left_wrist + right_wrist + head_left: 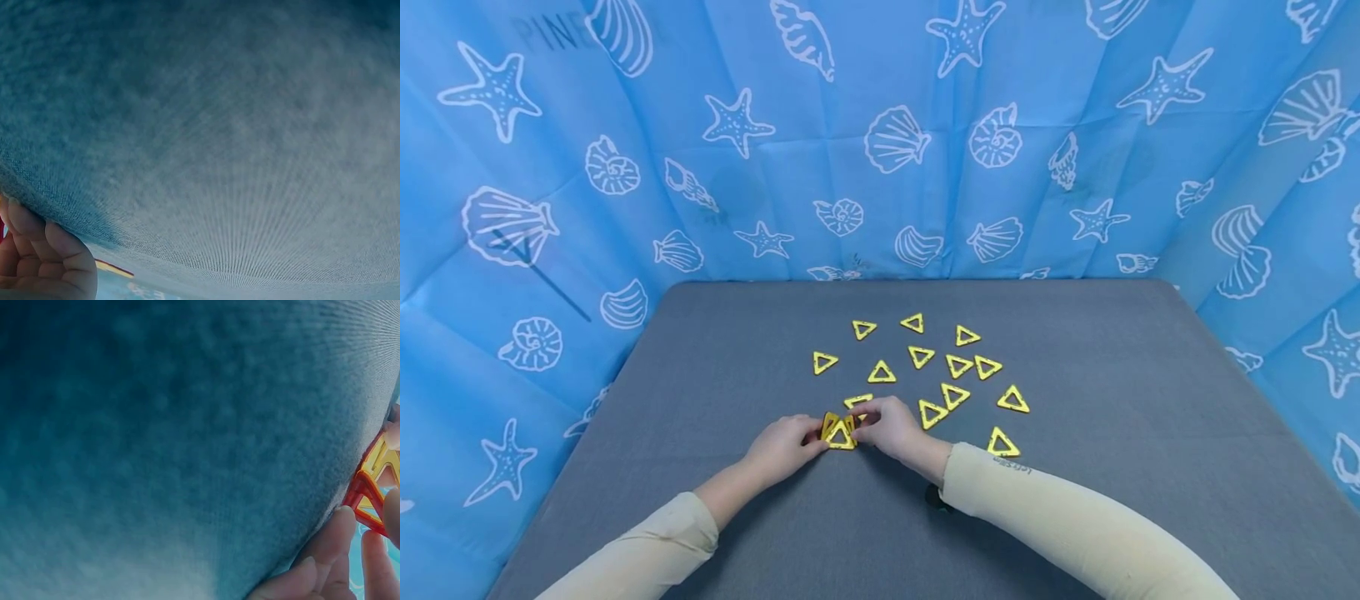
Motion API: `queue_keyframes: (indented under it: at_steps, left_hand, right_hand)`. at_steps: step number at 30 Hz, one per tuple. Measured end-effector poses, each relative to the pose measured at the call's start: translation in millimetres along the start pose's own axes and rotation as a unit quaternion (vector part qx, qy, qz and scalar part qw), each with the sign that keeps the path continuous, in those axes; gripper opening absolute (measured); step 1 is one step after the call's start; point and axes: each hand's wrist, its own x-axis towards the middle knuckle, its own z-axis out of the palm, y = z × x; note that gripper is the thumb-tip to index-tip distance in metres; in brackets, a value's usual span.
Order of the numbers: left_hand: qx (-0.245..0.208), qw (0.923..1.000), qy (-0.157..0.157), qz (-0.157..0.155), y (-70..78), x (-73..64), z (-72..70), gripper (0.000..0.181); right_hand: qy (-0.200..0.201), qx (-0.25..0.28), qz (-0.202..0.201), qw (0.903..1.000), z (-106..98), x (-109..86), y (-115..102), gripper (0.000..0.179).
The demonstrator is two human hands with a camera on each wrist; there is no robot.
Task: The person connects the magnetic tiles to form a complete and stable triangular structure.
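Triangle cluster (841, 446) on worktop (737, 333), between hands: left hand (784, 446) pinches its left side, right hand (891, 427) its right. Loose triangles (882, 379) beyond.

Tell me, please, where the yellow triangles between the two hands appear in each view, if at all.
Head: below and slightly left of centre, the triangles between left hand and right hand.
Left wrist: possibly the red sliver at the left edge, low down; too little shows to be sure.
Right wrist: right edge, just below mid-height.
Shared landmark: the grey table.
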Motion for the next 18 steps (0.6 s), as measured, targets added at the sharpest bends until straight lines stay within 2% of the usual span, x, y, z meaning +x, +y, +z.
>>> queue_keyframes:
  at_steps: [5, 12, 18]
  left_hand:
    - [0.000, 1.0000, -0.003, -0.001, -0.3, 0.2, -0.9, 0.008]
    - [-0.031, 0.9993, -0.021, 0.007, -5.2, 1.0, -2.3, 0.034]
    - [-0.045, 0.9983, -0.036, 0.011, -5.9, 1.6, -4.9, 0.034]
  right_hand:
    - [-0.002, -0.009, 0.002, 1.0000, 0.1, -0.4, -0.9, 0.032]
    - [-0.011, -0.022, 0.009, 0.9997, 0.0, 1.3, -0.8, 0.035]
    - [-0.017, -0.028, 0.012, 0.9994, -0.7, 1.6, -1.6, 0.036]
